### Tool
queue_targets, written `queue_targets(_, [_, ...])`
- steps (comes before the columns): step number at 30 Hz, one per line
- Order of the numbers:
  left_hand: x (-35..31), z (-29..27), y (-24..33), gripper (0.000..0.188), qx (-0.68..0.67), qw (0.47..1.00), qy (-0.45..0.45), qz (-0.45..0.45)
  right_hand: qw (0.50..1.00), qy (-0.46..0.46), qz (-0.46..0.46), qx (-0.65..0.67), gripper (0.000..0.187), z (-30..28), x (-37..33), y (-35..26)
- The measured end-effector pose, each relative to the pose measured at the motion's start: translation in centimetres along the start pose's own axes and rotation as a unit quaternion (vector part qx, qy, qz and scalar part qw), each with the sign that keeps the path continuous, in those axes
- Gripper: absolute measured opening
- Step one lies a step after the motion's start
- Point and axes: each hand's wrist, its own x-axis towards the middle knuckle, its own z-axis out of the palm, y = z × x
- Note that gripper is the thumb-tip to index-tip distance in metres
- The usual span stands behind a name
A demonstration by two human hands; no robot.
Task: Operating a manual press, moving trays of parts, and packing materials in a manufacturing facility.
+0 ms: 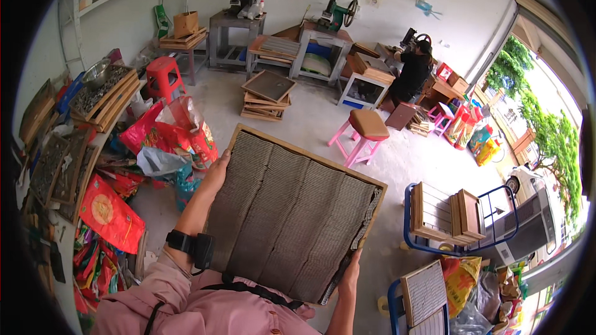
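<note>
Between my hands is a large square wooden tray [292, 211], tilted in front of my body. Its thin wooden rim encloses tightly packed rows of small dark grey pieces, too small to name, set in several broad bands. My left hand [215, 172] grips the tray's left edge, and a black device is strapped to that wrist. On the tray's right edge, near the lower corner, my right hand [351, 270] is closed around the frame. The fingers under the tray are partly hidden.
Ahead stand a pink stool [360, 131] with a brown seat and a stack of wooden trays [268, 90]. A blue cart [406, 217] with trays is at right. Bags [180, 130] and a cluttered bench [93, 142] lie left. A person [415, 71] works at a machine against the back wall.
</note>
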Motion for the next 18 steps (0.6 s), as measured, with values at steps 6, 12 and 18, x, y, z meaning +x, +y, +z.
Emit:
queue_targets(6, [16.8,7.6,2.9,0.066,-0.100,0.994,-0.030,0.019,1.000,0.017,-0.006,-0.012,0.072,5.3,16.3,-5.7])
queue_targets(12, [35.2,16.0,4.7,0.065,-0.129,0.992,-0.015,-0.001,0.999,-0.004,-0.016,-0.047,0.070,10.7,36.1,-13.6])
queue_targets(18, [49.3,21.9,8.3,0.066,-0.184,0.982,-0.013,-0.050,0.993,-0.026,-0.007,-0.119,0.067,14.2,54.1,-18.4])
